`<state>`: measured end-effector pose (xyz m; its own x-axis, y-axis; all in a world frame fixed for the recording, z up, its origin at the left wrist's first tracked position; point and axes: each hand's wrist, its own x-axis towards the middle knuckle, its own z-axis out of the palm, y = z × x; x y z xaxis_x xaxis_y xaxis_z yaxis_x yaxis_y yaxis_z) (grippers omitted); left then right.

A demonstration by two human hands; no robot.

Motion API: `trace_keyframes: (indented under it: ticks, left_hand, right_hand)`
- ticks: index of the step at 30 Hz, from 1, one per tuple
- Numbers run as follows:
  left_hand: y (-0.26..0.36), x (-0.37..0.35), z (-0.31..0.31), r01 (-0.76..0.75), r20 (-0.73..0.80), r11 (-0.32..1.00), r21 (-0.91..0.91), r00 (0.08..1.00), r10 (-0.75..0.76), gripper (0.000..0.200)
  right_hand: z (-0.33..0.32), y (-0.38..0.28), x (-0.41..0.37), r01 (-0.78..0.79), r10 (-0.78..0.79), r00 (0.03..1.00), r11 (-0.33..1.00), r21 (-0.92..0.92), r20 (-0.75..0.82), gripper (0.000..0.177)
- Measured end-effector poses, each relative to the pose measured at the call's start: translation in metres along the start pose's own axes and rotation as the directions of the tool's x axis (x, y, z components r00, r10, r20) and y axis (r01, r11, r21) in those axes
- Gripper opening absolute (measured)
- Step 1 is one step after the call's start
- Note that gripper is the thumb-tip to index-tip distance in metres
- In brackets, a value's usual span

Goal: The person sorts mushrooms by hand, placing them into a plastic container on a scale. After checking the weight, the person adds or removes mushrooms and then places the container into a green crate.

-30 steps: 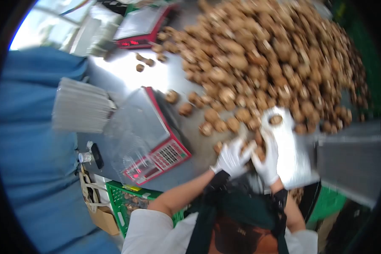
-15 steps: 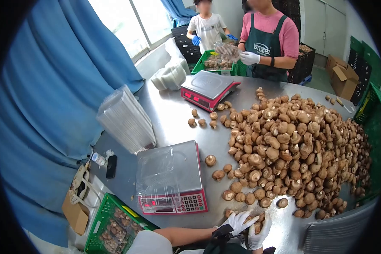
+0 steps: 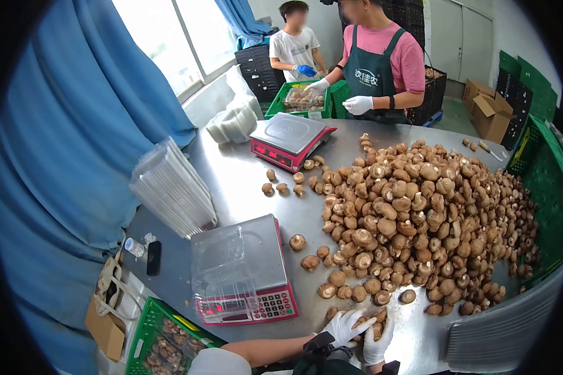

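Head view: at the near side of the metal worktop, close to the wearer's body, two white-gloved hands meet around a small cluster of shiitake mushrooms. The left hand has its fingers bent over the caps, while the right hand is cupped against their other side; how firmly either one grips, I cannot tell, and what lies beneath them is hidden. Beyond the fingers rises a broad heap of shiitake, with one loose mushroom lying apart just beyond the right hand. Left of the hands sits a red-framed digital scale, a clear plastic container lying partly on its pan and partly across the display. That overlap looks like a weak point: with some of the container resting on the housing, a reading could come out false, the digits could be hard to make out through the plastic, and a knock from the left forearm could send it sliding. Round caps could also slip from smooth gloves if the cluster is squeezed unevenly, and stems could snap under too much pressure. Mushrooms at the heap's foot seem only loosely settled, so pulling one from low down could set others rolling toward the stacked clear trays at right.
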<state>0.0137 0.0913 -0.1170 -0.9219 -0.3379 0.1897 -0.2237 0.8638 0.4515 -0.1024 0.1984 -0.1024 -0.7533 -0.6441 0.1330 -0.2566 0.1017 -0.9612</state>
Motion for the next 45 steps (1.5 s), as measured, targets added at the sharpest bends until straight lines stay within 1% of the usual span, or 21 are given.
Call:
trace_keyframes:
  ticks: [2,3,5,7,9,10,12,15,17,19,21,23,25,27,31,35,36,39,40,43,45]
  left_hand:
    - [-0.002,-0.014,0.018,0.069,0.030,0.991,0.115,0.997,-0.073,0.084]
    - [-0.002,-0.020,0.021,0.044,-0.064,0.991,0.128,0.997,-0.036,0.075]
    - [-0.004,-0.032,0.026,-0.003,-0.246,0.987,0.158,0.968,0.043,0.059]
    - [0.000,-0.040,0.015,0.006,-0.187,0.983,0.181,0.982,0.029,0.059]
    - [-0.011,-0.045,0.018,-0.011,-0.068,0.983,0.181,0.997,0.024,0.059]
    - [-0.014,-0.044,0.018,-0.009,-0.062,0.970,0.243,0.998,0.025,0.058]
    - [-0.009,-0.044,0.001,0.031,-0.076,0.972,0.234,0.997,-0.014,0.061]
    - [0.000,-0.038,-0.018,0.151,-0.167,0.944,0.293,0.980,-0.105,0.088]
    - [-0.002,-0.040,-0.015,0.244,-0.247,0.923,0.296,0.954,-0.173,0.098]
    - [0.007,-0.036,-0.026,0.366,-0.251,0.921,0.137,0.912,-0.325,0.099]
    - [0.007,-0.037,-0.026,0.333,-0.266,0.937,0.105,0.917,-0.297,0.102]
    - [0.002,-0.037,-0.031,0.252,-0.251,0.965,0.068,0.941,-0.228,0.110]
    - [-0.004,-0.042,-0.029,0.195,-0.285,0.980,0.039,0.942,-0.176,0.110]
    - [-0.003,-0.048,-0.028,0.221,-0.343,0.975,-0.010,0.915,-0.211,0.110]
    - [0.003,-0.053,-0.030,0.263,-0.319,0.961,0.087,0.921,-0.223,0.109]
    - [-0.008,-0.033,-0.030,0.189,-0.284,0.977,-0.093,0.936,-0.209,0.110]
    - [-0.010,-0.026,-0.030,0.163,-0.300,0.980,-0.112,0.935,-0.190,0.109]
    - [-0.012,-0.014,-0.033,0.144,-0.257,0.979,-0.147,0.950,-0.178,0.108]
    - [-0.010,-0.011,-0.035,0.153,-0.247,0.975,-0.161,0.950,-0.190,0.106]
    - [-0.007,-0.012,-0.038,0.152,-0.221,0.976,-0.157,0.957,-0.185,0.102]
    - [-0.007,-0.017,-0.028,0.170,-0.214,0.970,-0.172,0.955,-0.205,0.099]
  right_hand:
    - [0.001,-0.002,-0.004,0.125,-0.123,0.992,0.984,-0.130,0.024,0.063]
    - [-0.001,-0.004,-0.005,0.202,-0.192,0.979,0.956,-0.211,0.065,0.063]
    - [-0.001,-0.012,-0.008,0.194,-0.173,0.979,0.956,-0.219,0.111,0.066]
    - [-0.002,-0.019,-0.012,0.157,-0.130,0.980,0.970,-0.186,0.150,0.068]
    - [0.004,-0.011,-0.013,0.249,-0.228,0.966,0.944,-0.214,0.120,0.070]
    - [0.005,-0.011,-0.011,0.272,-0.247,0.960,0.933,-0.237,0.131,0.069]
    - [0.005,-0.012,-0.007,0.312,-0.277,0.948,0.906,-0.286,0.158,0.069]
    - [0.007,-0.011,-0.005,0.283,-0.239,0.954,0.919,-0.275,0.180,0.067]
    - [0.011,-0.014,0.000,0.338,-0.297,0.938,0.903,-0.267,0.180,0.065]
    - [0.015,-0.017,0.002,0.295,-0.255,0.948,0.930,-0.220,0.192,0.062]
    - [0.017,-0.021,0.003,0.220,-0.185,0.965,0.958,-0.184,0.188,0.062]
    - [0.019,-0.013,0.003,0.222,-0.190,0.967,0.955,-0.195,0.172,0.064]
    - [0.018,-0.017,0.000,0.218,-0.182,0.966,0.956,-0.198,0.186,0.066]
    - [0.014,-0.017,-0.007,0.264,-0.212,0.950,0.936,-0.232,0.227,0.068]
    - [0.015,-0.017,-0.003,0.293,-0.233,0.934,0.933,-0.207,0.270,0.069]
    - [0.022,-0.018,0.009,0.156,-0.139,0.972,0.985,-0.073,0.191,0.065]
    - [0.023,-0.018,0.013,0.067,-0.070,0.984,0.997,0.023,0.166,0.062]
    - [0.026,-0.009,0.014,-0.049,0.035,0.992,0.992,0.119,0.117,0.060]
    - [0.025,-0.009,0.014,-0.069,0.055,0.991,0.992,0.108,0.125,0.059]
    - [0.023,-0.011,0.013,0.008,-0.017,0.989,0.998,0.061,0.149,0.061]
    - [0.025,-0.004,0.007,-0.103,0.060,0.985,0.957,0.271,0.162,0.060]
